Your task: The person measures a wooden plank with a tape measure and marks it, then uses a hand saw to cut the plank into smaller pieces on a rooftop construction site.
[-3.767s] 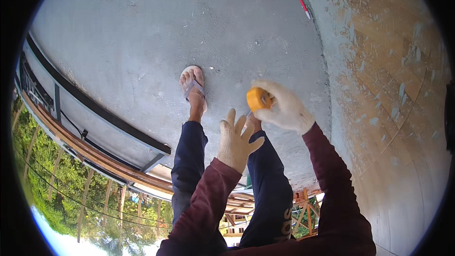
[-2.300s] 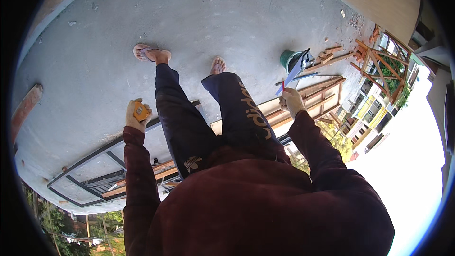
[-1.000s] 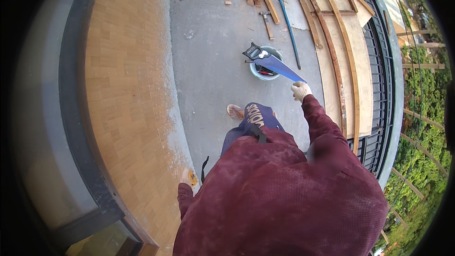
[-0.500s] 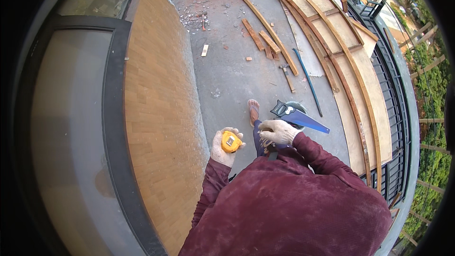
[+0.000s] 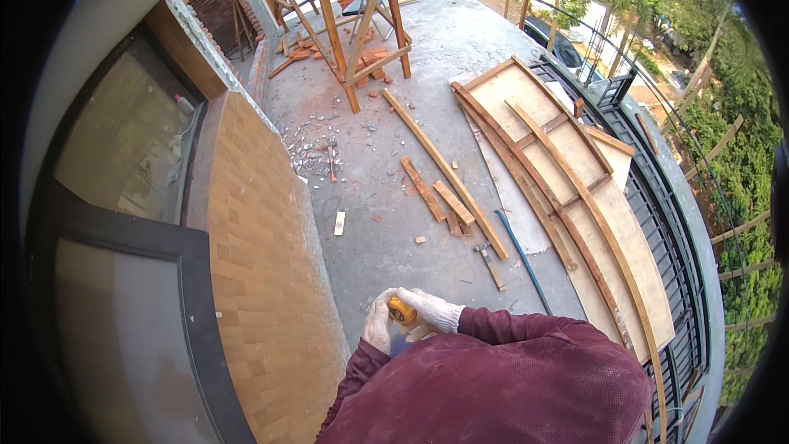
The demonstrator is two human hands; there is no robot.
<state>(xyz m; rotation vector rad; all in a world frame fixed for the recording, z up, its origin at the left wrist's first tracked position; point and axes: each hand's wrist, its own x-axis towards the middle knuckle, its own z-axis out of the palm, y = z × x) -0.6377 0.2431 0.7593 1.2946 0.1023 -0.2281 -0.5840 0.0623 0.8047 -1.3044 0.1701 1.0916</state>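
Observation:
In front of my body, at the lower middle, a yellow tape measure [image 5: 402, 311] sits between my two gloved hands. My left hand [image 5: 377, 322], in a whitish knit glove, is wrapped round its left side. From the right, my right hand [image 5: 436, 311], gloved the same way, has its fingers closed against the tape measure's upper right edge. Both hands partly cover the case, and I cannot see whether any blade is pulled out.
A hammer [image 5: 490, 267] and a blue pry bar [image 5: 523, 261] lie on the concrete floor [image 5: 370, 255]. Beyond are loose boards [image 5: 444, 173] and rubble. Long timbers rest over plywood panels [image 5: 633, 296] along the black railing [image 5: 686, 279]. A wooden trestle [image 5: 353, 41] stands farther off.
My right hand has moved left from near my thigh to the tape measure in my left hand. The view has tilted up; the saw and my foot are no longer visible.

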